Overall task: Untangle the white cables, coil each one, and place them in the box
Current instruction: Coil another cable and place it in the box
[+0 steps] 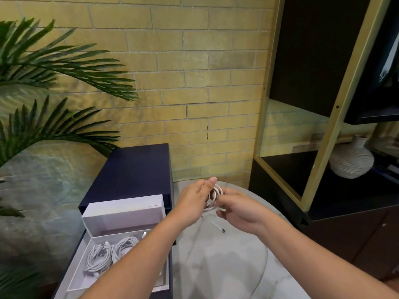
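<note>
Both hands meet to the right of the white box (pixel 122 210) and farther back, above the marble table (pixel 228 268). The left hand (pixel 192 198) grips a small white cable coil (pixel 216 193), thumb raised over it. The right hand (pixel 240 210) pinches the same coil from the opposite side. Fingers hide most of the loops. A loose end (pixel 220 228) hangs below, its plug blurred. Coiled cables (pixel 101 255) lie inside the box. The left forearm (pixel 138 257) covers the box's near right corner.

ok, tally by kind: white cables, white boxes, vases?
White box: 1
White cables: 3 visible, 2 coiled inside it, 1 held by left hand and right hand
Vase: 1
Total: 5
</note>
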`<state>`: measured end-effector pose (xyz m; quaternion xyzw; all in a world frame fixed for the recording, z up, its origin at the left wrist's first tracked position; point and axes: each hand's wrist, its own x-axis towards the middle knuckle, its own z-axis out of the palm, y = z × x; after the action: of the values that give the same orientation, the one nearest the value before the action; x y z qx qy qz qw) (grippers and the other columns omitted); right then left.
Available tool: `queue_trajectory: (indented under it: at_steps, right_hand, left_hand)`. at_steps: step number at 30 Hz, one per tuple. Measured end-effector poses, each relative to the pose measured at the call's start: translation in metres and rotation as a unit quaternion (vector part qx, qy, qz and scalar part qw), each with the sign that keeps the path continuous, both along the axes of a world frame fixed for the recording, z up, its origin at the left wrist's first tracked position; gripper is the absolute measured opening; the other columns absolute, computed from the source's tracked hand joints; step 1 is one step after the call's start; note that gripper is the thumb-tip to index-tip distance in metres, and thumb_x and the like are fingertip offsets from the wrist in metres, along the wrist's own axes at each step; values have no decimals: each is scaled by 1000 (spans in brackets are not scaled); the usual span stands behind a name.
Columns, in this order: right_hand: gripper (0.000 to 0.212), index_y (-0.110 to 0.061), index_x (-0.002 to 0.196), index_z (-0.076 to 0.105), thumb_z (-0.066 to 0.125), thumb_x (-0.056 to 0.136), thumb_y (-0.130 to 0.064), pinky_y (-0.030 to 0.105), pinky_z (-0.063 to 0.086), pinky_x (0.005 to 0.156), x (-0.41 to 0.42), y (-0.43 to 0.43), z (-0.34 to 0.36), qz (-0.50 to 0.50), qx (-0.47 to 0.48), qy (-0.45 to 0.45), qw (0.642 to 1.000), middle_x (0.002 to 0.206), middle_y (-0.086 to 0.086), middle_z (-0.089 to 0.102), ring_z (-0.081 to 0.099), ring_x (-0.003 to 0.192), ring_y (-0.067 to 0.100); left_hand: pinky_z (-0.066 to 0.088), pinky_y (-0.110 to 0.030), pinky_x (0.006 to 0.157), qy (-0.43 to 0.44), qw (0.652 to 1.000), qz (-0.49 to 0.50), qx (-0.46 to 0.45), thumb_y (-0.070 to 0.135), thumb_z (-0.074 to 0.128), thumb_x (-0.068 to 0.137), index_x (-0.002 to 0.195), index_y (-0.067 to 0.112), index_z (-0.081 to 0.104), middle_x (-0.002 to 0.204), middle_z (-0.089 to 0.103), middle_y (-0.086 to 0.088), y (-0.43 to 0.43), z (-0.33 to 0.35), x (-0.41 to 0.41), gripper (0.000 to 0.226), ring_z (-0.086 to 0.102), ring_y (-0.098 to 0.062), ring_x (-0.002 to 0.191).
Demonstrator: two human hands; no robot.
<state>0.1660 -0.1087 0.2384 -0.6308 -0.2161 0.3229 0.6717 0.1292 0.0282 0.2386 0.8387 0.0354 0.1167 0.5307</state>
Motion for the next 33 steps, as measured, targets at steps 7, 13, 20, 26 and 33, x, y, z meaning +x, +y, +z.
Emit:
queue_trajectory:
  at_steps: [7, 13, 20, 26, 33]
  right_hand:
    - [18, -13, 104, 61, 67, 87, -14, 21, 44, 70, 2, 4, -1, -70, -51, -127, 988, 92, 3, 64, 58, 82, 12]
    - [19, -12, 80, 59, 76, 79, -19, 24, 40, 60, -5, 7, 4, -199, -55, -309, 929, 78, 0, 52, 43, 65, 9]
    - [20, -2, 92, 69, 53, 95, -14, 28, 49, 89, -15, 1, 11, -91, 8, -64, 994, 85, -4, 71, 65, 89, 9]
    - [24, -6, 87, 52, 40, 102, -20, 39, 47, 98, -15, -12, 12, -75, 48, 19, 996, 72, 6, 54, 62, 83, 21]
    - [24, -10, 89, 55, 43, 101, -26, 29, 52, 69, -6, -21, 19, -82, -20, 4, 996, 55, -2, 35, 39, 49, 12]
  left_hand:
    - [39, -25, 61, -14, 1000, 14, -22, 49, 41, 98, 81, 9, 59, 70, 56, 1, -2, 1, -2, 46, 50, -11, 64]
    - [32, -10, 46, -25, 998, 34, -36, 44, 40, 100, 68, 18, 47, 64, 46, 7, 2, 2, -3, 42, 41, -4, 54]
    - [39, -24, 63, -23, 999, 33, -11, 46, 30, 101, 84, 14, 55, 81, 56, 3, 3, -4, -4, 44, 51, -10, 72]
    - [36, -23, 64, -47, 992, 21, 116, 42, 28, 102, 72, 25, 37, 71, 46, 9, 9, -6, -4, 36, 44, -9, 68]
    - [35, -30, 62, -69, 990, 20, 124, 41, 29, 102, 72, 27, 35, 70, 44, 10, 8, -11, -6, 34, 42, -11, 66]
